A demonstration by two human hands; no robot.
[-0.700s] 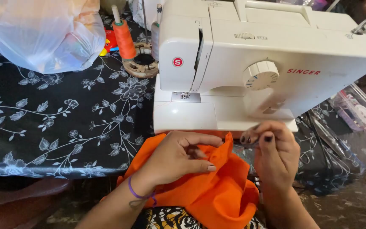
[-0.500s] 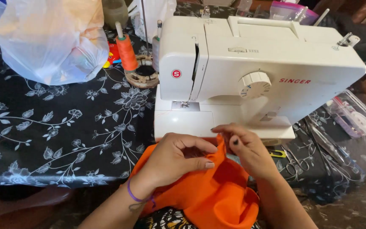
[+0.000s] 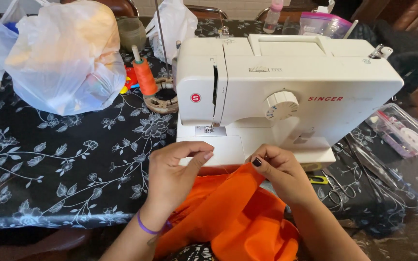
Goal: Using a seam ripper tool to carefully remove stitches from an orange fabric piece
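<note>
The person is sitting at the bench [image 3: 49, 164], which is draped in a black cloth with white flowers, and working a piece of orange fabric [image 3: 233, 212] that is bunched at the near edge, partly in the lap, just in front of the white sewing machine [image 3: 286, 92]. Half a second ago the left hand was lying flat on the cloth; now the left hand [image 3: 172, 176] is lifting clear of it, thumb and forefinger pressed together as though on a thread, though I cannot make out one between them. The right hand [image 3: 279, 171] is pinching the raised top edge of the fabric, a little nearer the machine bed than before. So the fabric is now being held by one hand only. To the far left a full plastic bag [image 3: 64, 58] is sitting, and an orange thread cone [image 3: 144, 76] is standing beside it.
</note>
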